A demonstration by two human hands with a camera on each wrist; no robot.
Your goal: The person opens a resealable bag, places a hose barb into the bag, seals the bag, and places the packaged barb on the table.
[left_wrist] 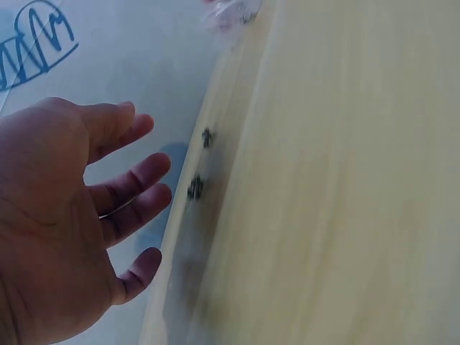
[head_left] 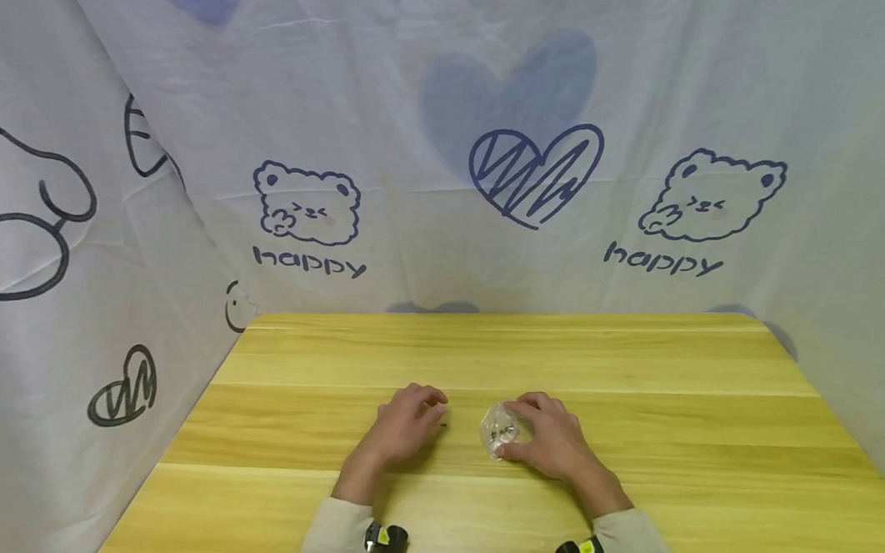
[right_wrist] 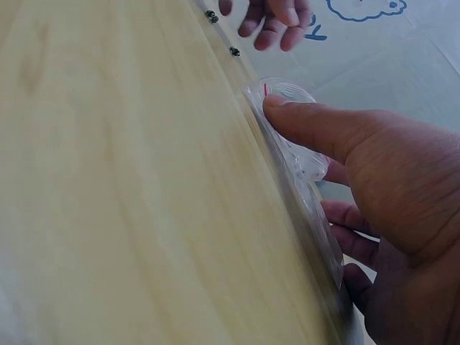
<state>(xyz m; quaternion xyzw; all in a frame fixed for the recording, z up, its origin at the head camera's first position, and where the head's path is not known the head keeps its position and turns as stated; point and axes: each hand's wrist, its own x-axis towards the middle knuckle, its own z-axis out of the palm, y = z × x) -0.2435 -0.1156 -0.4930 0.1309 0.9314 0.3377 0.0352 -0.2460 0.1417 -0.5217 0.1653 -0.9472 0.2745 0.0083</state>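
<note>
My right hand (head_left: pixel 550 437) holds a small clear zip bag (head_left: pixel 493 425) at its right side, low over the wooden table. Dark little pieces show through the plastic in the head view. In the right wrist view the thumb presses on the bag (right_wrist: pixel 296 159) near a red line, with fingers behind it. My left hand (head_left: pixel 405 425) holds nothing, its fingers loosely bent and spread. Just beyond its fingertips, in the left wrist view, lie two tiny dark metal pieces, a nearer one (left_wrist: pixel 195 188) and a farther one (left_wrist: pixel 207 137); they look like small screws.
The light wooden table (head_left: pixel 291 436) reaches forward to a white cloth (head_left: pixel 414 242) printed with hearts and bears. The cloth also hangs along the left and right sides. Black wrist cameras sit at both sleeves, close over the table.
</note>
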